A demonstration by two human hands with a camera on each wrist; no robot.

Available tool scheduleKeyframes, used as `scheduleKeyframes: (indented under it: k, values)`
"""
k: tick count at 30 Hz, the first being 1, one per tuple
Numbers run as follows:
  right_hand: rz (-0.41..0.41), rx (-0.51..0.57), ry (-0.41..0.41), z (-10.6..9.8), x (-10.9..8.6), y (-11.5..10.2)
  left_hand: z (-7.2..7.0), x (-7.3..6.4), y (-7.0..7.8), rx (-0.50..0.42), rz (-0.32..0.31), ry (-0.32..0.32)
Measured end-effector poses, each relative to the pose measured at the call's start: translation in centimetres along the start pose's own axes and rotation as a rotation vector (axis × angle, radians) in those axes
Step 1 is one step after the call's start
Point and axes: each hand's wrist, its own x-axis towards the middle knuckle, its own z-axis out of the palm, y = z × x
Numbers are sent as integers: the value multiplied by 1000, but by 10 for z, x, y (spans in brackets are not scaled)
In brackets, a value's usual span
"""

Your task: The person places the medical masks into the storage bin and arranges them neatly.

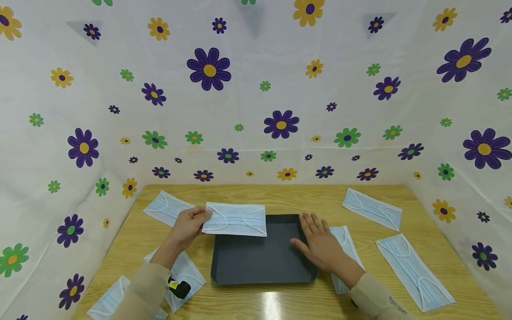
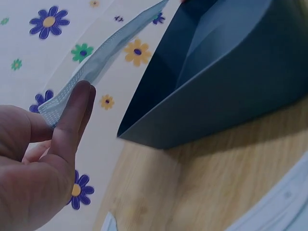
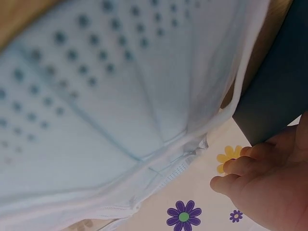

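My left hand [image 1: 185, 231] pinches a light blue face mask [image 1: 236, 220] by its left end, thumb on top. The mask is held out flat over the back left part of a dark grey tray [image 1: 264, 263]. In the left wrist view the mask [image 2: 103, 55] shows edge-on between thumb and fingers, apart from the tray wall [image 2: 192, 108]. My right hand [image 1: 322, 248] rests on the tray's right rim with straight fingers. Another face mask [image 1: 339, 281] lies partly hidden under the right forearm, and it fills much of the right wrist view.
On the wooden table [image 1: 236, 304], more face masks lie at the back left [image 1: 165, 206], left [image 1: 187, 272], front left [image 1: 110, 298], back right [image 1: 372, 209] and right [image 1: 414, 271]. A flower-patterned white sheet [image 1: 240, 102] encloses the back and sides.
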Motion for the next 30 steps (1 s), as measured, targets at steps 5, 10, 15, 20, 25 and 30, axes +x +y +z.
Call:
scheduleKeyframes:
  k: [5, 10, 15, 20, 25, 30]
  values:
    - [-3, 7, -2, -1, 3, 1, 12, -8, -3, -15, -7, 0]
    - [-6, 13, 0, -2, 6, 1, 24, -13, -7, -22, -8, -4]
    - [-1, 20, -14, -4, 8, 0, 34, -14, -8, 2, -9, 20]
    - [1, 25, -15, -5, 8, -1, 42, -14, -10, 36, 14, 30]
    - [-3, 35, -12, -4, 9, -1, 51, -14, -13, 75, 21, 38]
    - [4, 40, -20, -2, 9, 0, 57, -17, -15, 96, 37, 27]
